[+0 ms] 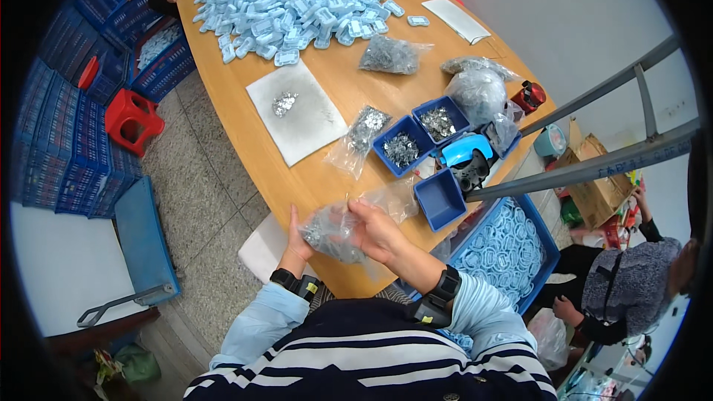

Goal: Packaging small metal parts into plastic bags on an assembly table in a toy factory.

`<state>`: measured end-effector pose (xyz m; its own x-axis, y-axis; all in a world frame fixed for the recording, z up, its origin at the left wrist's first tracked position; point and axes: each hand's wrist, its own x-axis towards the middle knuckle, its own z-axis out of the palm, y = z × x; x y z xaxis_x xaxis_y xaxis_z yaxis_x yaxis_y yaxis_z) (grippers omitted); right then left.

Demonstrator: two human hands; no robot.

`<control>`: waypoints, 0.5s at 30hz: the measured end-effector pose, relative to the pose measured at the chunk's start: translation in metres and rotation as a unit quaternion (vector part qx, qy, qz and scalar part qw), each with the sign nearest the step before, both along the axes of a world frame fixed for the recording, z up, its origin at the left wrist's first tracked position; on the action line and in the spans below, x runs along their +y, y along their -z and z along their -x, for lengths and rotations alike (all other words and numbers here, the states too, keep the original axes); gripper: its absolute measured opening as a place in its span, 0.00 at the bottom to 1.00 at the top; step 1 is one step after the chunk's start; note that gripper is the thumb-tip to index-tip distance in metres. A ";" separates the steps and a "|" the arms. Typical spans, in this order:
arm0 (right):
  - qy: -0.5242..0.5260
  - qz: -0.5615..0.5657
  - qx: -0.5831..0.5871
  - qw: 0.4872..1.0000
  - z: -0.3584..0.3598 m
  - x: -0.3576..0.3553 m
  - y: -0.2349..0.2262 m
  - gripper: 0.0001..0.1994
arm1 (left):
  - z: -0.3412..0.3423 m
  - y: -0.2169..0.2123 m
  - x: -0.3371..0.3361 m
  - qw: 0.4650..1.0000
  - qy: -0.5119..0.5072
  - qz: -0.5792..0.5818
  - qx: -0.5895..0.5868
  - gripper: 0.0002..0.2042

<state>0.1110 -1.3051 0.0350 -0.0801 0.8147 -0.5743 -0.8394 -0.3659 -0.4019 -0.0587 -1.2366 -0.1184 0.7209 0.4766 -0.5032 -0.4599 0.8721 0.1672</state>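
Note:
Between my hands, at the near edge of the table, is a clear plastic bag (332, 233) with small silvery metal pieces inside. My left hand (298, 243) presses against the bag's left side, its fingers partly hidden behind the plastic. On the other side my right hand (377, 233) grips the bag, thumb on top and fingers curled at the plastic. Ahead lies another clear bag of metal pieces (368, 128). Beside it stand two blue bins of metal pieces, one nearer (402, 150) and one farther (438, 123). A third blue bin (441, 199), with nothing in it, sits right of my right hand.
A large pile of light-blue plastic parts (290, 4) covers the table's far end. Nearer is a white mat (290, 115) with a small metal heap. A metal rail (587, 163) crosses at right, above a crate of light-blue rings (501, 249). Another person (624, 289) sits at right.

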 end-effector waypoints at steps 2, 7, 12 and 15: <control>0.002 0.014 0.016 1.000 0.002 -0.012 0.003 0.09 | 0.003 -0.009 -0.011 1.000 0.019 -0.003 0.018 0.42; -0.017 0.003 0.014 1.000 -0.013 -0.040 -0.017 0.13 | 0.008 -0.018 -0.027 0.996 0.045 -0.027 0.072 0.37; -0.028 0.025 -0.047 0.998 -0.017 -0.038 0.021 0.13 | 0.011 -0.019 -0.031 0.886 -0.033 -0.183 0.424 0.31; -0.100 -0.009 -0.107 0.989 -0.002 -0.026 0.034 0.13 | 0.015 -0.049 -0.038 0.803 -0.038 -0.412 0.429 0.29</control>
<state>0.1133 -1.3310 0.0006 -0.1201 0.8049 -0.5811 -0.6461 -0.5078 -0.5698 -0.0735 -1.2748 -0.0689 0.2307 0.9289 -0.2896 0.0866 0.2768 0.9570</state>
